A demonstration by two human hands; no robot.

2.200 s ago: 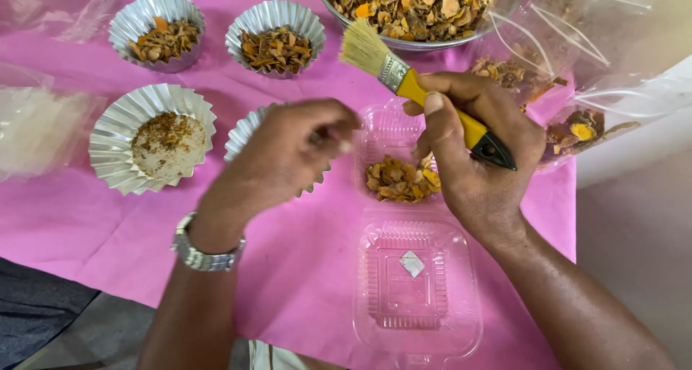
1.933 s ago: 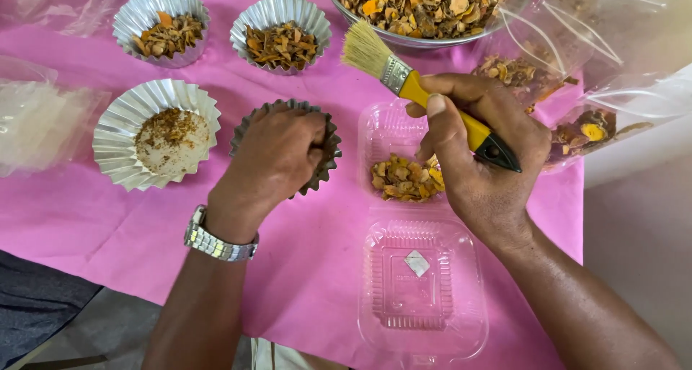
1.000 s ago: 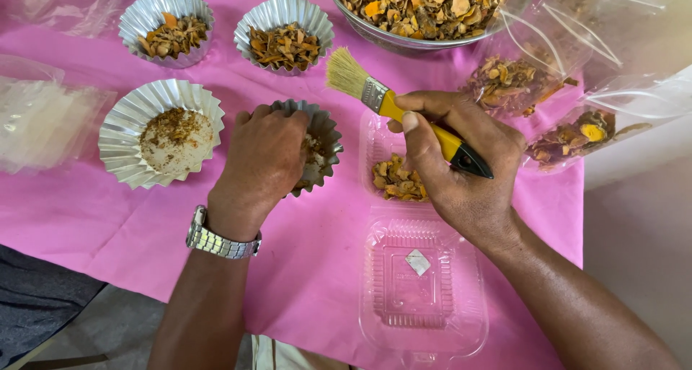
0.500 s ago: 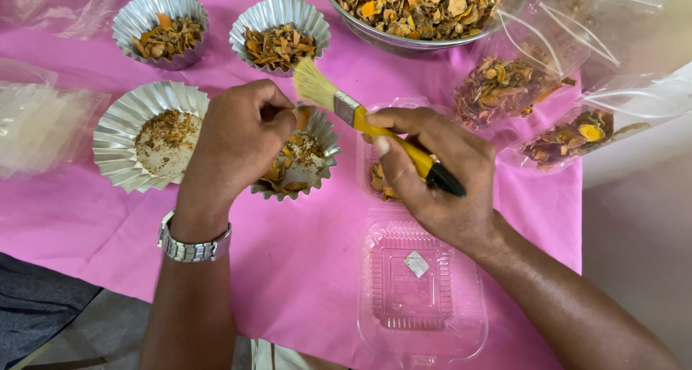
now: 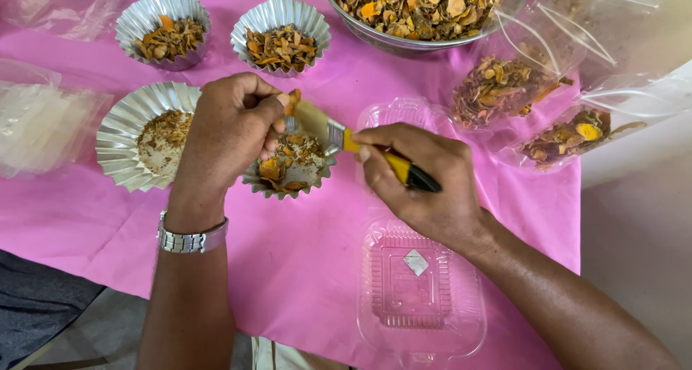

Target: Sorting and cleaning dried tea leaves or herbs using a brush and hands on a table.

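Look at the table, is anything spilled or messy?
Nothing stands out as spilled. The dried pieces sit inside their foil cups, the metal bowl and the clear bags. The left hand pinches one piece over a foil cup while the right hand brushes it with a yellow-handled brush.

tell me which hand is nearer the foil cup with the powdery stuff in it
Left. The left hand sits right beside the powder-filled foil cup, overlapping its right rim. The right hand is farther right, holding the brush.
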